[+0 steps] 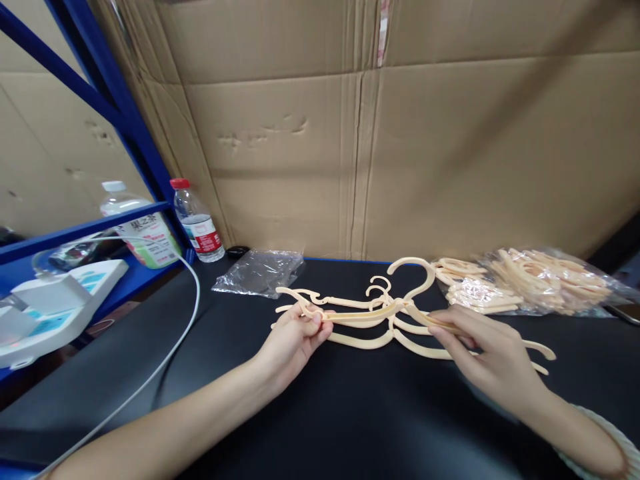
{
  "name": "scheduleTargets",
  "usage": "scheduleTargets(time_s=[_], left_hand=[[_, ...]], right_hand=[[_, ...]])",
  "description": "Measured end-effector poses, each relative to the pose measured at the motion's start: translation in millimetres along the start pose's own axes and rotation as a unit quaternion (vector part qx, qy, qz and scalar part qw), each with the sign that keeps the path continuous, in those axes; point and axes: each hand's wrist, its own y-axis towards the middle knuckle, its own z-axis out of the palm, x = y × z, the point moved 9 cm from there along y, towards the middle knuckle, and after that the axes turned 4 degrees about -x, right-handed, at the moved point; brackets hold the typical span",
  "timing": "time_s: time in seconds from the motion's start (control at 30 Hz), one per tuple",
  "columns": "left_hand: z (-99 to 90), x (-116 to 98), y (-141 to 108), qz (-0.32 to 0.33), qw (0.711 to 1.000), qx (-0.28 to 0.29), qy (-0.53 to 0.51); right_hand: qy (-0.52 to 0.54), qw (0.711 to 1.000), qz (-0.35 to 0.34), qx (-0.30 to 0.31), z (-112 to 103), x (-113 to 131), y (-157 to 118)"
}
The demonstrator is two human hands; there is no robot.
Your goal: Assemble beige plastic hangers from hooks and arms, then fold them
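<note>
Head view: left hand [294, 339], right hand [495, 353] both pinching cream hanger [367, 315] (bagged hangers [550, 281] beyond).

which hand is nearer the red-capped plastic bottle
Left. The left hand is right of the red-capped plastic bottle, nearer the camera; the right hand is much farther right. Both hold the cream hanger.

Two hands [293, 337] [495, 353], two bottles [203, 233] [153, 233], at least three hangers [370, 315].

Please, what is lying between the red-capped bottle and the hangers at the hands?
In the head view, a small black object and a flat clear plastic bag lie between the red-capped bottle and the hangers.
</note>
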Motion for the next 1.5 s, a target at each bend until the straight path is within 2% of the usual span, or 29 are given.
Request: scheduleTargets(time_s=[0.17, 0.37, 0.47, 0.57, 0.63, 0.67, 0.7, 0.77, 0.83, 0.9, 0.97, 1.0, 1.07, 1.17, 1.4, 1.5], left_hand=[[-0.1, -3, -5, 0.022, 0.999, -0.025, -0.030], [-0.6, 6, -6, 0.001, 0.999, -0.003, -0.036], [4.9, 17, -11, -0.034, 0.999, 0.039, 0.008], [21.2, 35, -29, -0.081, 0.980, 0.144, 0.113], [34.8, 43, -48, -0.056, 0.939, 0.246, 0.233], [41.5, 39, -57, 0.010, 0.909, 0.288, 0.302], [48.2, 34, -67, 0.094, 0.865, 0.323, 0.372], [60.9, 26, -89, 0.242, 0.778, 0.384, 0.435], [65.8, 16, -101, 0.349, 0.720, 0.387, 0.458], [68.9, 21, -104, 0.408, 0.624, 0.383, 0.545], [68.0, 28, -98, 0.444, 0.514, 0.340, 0.651], [66.5, 30, -93, 0.457, 0.469, 0.309, 0.690], [62.9, 32, -85, 0.468, 0.410, 0.264, 0.736], [58.8, 38, -81, 0.471, 0.375, 0.256, 0.756], [58.7, 41, -82, 0.492, 0.349, 0.260, 0.754], [59.9, 38, -85, 0.506, 0.348, 0.253, 0.748]], right_hand=[[0.000, 0.999, 0.029, 0.015, 3, -3, 0], [-0.004, 0.996, 0.086, 0.034, 7, -22, -1], [-0.019, 0.994, 0.093, 0.056, 11, -31, 0], [-0.038, 0.992, 0.090, 0.076, 13, -36, 2], [-0.038, 0.990, 0.091, 0.100, 16, -36, 2], [-0.034, 0.988, 0.092, 0.116, 18, -35, 2], [-0.029, 0.986, 0.093, 0.135, 21, -33, 1], [-0.015, 0.980, 0.094, 0.173, 27, -29, -2], [-0.006, 0.974, 0.088, 0.208, 35, -25, -6], [-0.002, 0.970, 0.081, 0.230, 41, -23, -9], [-0.007, 0.968, 0.073, 0.241, 45, -23, -12], [-0.011, 0.967, 0.070, 0.244, 47, -23, -13], [-0.020, 0.965, 0.066, 0.251, 49, -25, -16], [-0.023, 0.962, 0.061, 0.266, 52, -24, -19], [-0.026, 0.964, 0.065, 0.256, 44, -18, -17], [-0.035, 0.963, 0.062, 0.259, 40, -14, -17]])
